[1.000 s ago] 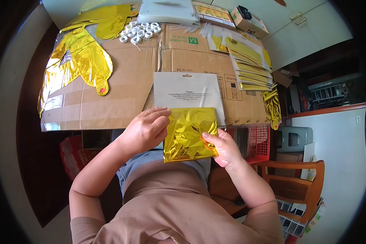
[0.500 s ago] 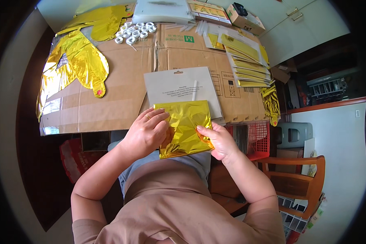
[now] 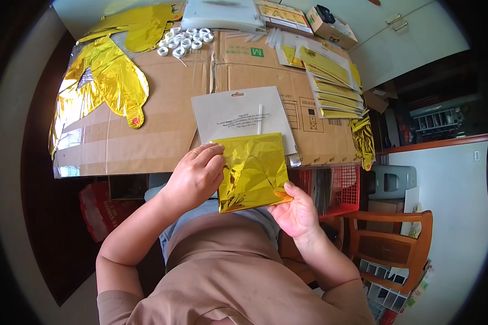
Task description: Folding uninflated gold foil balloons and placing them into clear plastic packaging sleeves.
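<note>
One folded gold foil (image 3: 252, 169), head view, overlapping near end of white hang-hole packet (image 3: 230, 108). Left hand (image 3: 197, 176): fingers bunched at foil's left edge, grip unclear. Right hand (image 3: 298, 213): pinching lower-right corner. Straw (image 3: 259, 120) in or on packet, cannot tell. Stacked packets (image 3: 339, 114), right, hold gold sheets (image 3: 331, 66).

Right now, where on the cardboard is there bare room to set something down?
The cardboard is bare between the spread gold foil and the white sheet, and beyond that sheet; crowded around the white rolls and gold packets.
</note>
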Demonstrator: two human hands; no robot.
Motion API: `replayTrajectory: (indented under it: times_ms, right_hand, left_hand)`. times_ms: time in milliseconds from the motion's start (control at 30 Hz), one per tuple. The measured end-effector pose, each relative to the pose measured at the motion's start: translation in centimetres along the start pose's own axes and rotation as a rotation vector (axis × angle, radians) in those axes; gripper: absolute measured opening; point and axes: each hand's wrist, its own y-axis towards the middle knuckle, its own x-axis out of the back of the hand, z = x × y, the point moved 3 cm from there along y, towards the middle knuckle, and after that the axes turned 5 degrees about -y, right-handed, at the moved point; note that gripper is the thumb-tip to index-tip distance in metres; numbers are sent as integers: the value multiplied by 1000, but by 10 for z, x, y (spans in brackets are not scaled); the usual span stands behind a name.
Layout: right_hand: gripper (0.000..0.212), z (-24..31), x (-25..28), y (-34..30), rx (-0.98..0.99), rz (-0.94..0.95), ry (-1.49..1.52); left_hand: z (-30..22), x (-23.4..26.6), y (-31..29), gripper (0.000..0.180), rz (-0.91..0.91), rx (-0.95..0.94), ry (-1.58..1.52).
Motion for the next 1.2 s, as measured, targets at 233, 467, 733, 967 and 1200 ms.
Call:
replayTrajectory:
  times_ms: [233, 467, 733, 967, 1200]
  right_hand:
    - [40, -15, 7, -10, 30, -32, 66]
    - [28, -42, 15, -12, 31, -65, 115]
    - [27, -7, -1, 1, 166, -128, -234]
    - [29, 11, -3, 19, 222, -185, -261]
    - [33, 7, -16, 30, 278, -181, -250]
  left_hand:
    - [-2, -2, -4, 14, -27, 11, 1]
    - [-2, -2, -5, 15, -36, 20, -7]
    - [-4, 2, -2, 16, -8, -41, -1]
    - [-4, 8, -2, 19, -33, -46, 40]
    - [-6, 8, -1, 21, -22, -44, 1]
